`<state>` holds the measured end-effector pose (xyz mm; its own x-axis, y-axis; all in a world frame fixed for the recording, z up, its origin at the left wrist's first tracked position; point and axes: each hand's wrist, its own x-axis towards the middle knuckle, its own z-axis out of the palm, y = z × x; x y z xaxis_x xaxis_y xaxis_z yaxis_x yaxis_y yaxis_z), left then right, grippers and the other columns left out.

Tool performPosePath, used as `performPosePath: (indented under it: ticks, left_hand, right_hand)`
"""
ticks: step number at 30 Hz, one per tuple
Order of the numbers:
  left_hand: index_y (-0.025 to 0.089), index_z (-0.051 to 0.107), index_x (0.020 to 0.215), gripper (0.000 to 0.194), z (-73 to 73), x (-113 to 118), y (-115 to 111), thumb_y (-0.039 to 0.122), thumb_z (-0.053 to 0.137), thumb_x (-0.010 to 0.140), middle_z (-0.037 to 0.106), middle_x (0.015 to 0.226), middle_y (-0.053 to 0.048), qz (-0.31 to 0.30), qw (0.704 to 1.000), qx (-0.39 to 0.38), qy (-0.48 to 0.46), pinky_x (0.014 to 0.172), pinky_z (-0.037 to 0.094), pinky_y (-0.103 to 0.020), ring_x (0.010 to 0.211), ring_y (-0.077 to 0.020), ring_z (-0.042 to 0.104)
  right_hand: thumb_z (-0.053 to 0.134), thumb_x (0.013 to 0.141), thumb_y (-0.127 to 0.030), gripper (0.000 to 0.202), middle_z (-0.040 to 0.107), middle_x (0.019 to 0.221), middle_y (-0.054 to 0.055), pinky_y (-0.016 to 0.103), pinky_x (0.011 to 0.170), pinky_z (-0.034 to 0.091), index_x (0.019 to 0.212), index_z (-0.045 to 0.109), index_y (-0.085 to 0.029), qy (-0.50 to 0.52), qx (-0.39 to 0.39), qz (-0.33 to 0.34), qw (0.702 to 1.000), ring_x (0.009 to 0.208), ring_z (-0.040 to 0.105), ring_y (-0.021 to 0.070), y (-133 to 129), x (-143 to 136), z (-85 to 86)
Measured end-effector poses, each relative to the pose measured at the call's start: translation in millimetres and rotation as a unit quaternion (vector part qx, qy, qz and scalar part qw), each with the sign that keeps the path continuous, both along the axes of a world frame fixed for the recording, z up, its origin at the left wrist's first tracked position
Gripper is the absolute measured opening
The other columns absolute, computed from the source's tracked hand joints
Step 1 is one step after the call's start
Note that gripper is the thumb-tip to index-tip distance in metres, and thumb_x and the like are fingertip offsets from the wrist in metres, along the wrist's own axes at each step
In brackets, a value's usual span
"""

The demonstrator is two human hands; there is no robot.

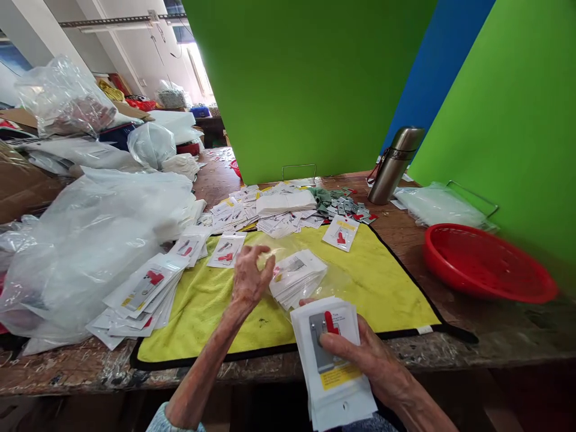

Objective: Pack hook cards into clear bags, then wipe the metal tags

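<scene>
One packet stack pinched in right hand, left hand spread

Several flat packets, packet stack (332, 377), clamped by right hand (369, 354): thumb on top face, fingers behind/under. Stack sits just above the near table edge, slightly fanned, lower edges uneven. Top packet: white card in clear sleeve, grey metal plate with small holes, bright red piece beside it, thumb covering part of both. Yellow band with print below the thumb, small dark print above it, hang hole at the end nearest the wearer. Cards underneath look white at the edges.

Left hand (249, 279): index and thumb wide apart, nothing visible between them; contact with the clear bag (335, 281) can't be told. Right of the left fingertips, bagged packets (300, 282) lie fanned on the yellow cloth (382, 288). Left of the same fingers, a loose packet (226, 251) with red piece. Beyond the right fingers, another single packet (341, 233). Well right of them, red basket (488, 264).
</scene>
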<state>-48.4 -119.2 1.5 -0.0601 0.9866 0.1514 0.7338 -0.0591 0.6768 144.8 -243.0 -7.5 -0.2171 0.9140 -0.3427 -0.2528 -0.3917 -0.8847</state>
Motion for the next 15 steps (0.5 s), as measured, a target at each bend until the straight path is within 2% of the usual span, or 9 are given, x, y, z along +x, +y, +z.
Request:
performPosePath:
  ticks: [2, 4, 7, 9, 12, 15]
  left_hand:
    - [0.015, 0.062, 0.108, 0.038, 1.8, -4, 9, 0.032, 0.053, 0.075, 0.060, 0.113, -0.018, 0.084, 0.996, 0.002, 0.017, 0.096, 0.035, -0.054, 0.119, -0.0375, 0.046]
    - [0.016, 0.064, 0.101, 0.035, 1.2, -9, 19, 0.031, 0.058, 0.070, 0.064, 0.097, -0.015, 0.120, 0.992, -0.033, 0.011, 0.095, 0.034, -0.054, 0.116, -0.0394, 0.047]
    - [0.021, 0.061, 0.066, 0.002, -2.8, -13, 29, 0.022, 0.059, 0.065, 0.058, 0.060, -0.004, 0.083, 0.993, -0.080, -0.035, 0.083, 0.042, -0.043, 0.090, -0.0315, 0.060]
    - [0.022, 0.051, 0.055, 0.012, -4.0, -12, 31, 0.018, 0.054, 0.066, 0.054, 0.055, -0.001, 0.064, 0.992, -0.080, -0.074, 0.078, 0.043, -0.038, 0.082, -0.0264, 0.061]
    - [0.022, 0.045, 0.061, 0.012, 0.9, -7, 31, 0.022, 0.049, 0.072, 0.058, 0.062, 0.000, 0.041, 0.985, -0.073, -0.154, 0.074, 0.044, -0.033, 0.081, -0.0217, 0.062]
    - [0.023, 0.040, 0.072, 0.014, 11.6, -2, 28, 0.033, 0.044, 0.081, 0.063, 0.064, 0.001, -0.004, 0.964, -0.097, -0.246, 0.068, 0.049, -0.031, 0.069, -0.0173, 0.066]
  right_hand:
    - [0.079, 0.064, -0.045, 0.065, 0.072, 0.101, 0.007, 0.040, 0.091, 0.046, 0.122, 0.062, -0.021, 0.013, 0.008, -0.020, 1.000, 0.103, 0.062, 0.0283, 0, -1, -0.6]
    - [0.080, 0.062, -0.045, 0.069, 0.071, 0.106, 0.006, 0.039, 0.091, 0.046, 0.124, 0.060, -0.023, 0.030, 0.015, -0.015, 0.999, 0.107, 0.060, 0.0284, 0, -1, -0.6]
    - [0.080, 0.061, -0.048, 0.066, 0.072, 0.100, 0.007, 0.038, 0.084, 0.049, 0.118, 0.064, -0.020, -0.017, 0.018, 0.025, 0.999, 0.095, 0.063, 0.0277, 2, 0, -1.3]
    - [0.078, 0.063, -0.049, 0.065, 0.072, 0.100, 0.007, 0.038, 0.084, 0.049, 0.119, 0.064, -0.019, -0.042, 0.017, 0.028, 0.999, 0.095, 0.063, 0.0278, 3, 0, -2.1]
    - [0.077, 0.065, -0.049, 0.077, 0.068, 0.114, 0.007, 0.040, 0.089, 0.047, 0.133, 0.052, -0.024, -0.014, 0.018, 0.024, 0.999, 0.104, 0.060, 0.0280, 1, 0, -1.9]
    - [0.077, 0.064, -0.050, 0.079, 0.068, 0.110, 0.007, 0.041, 0.089, 0.047, 0.134, 0.051, -0.023, -0.026, 0.036, 0.064, 0.997, 0.099, 0.061, 0.0275, -2, -1, -1.5]
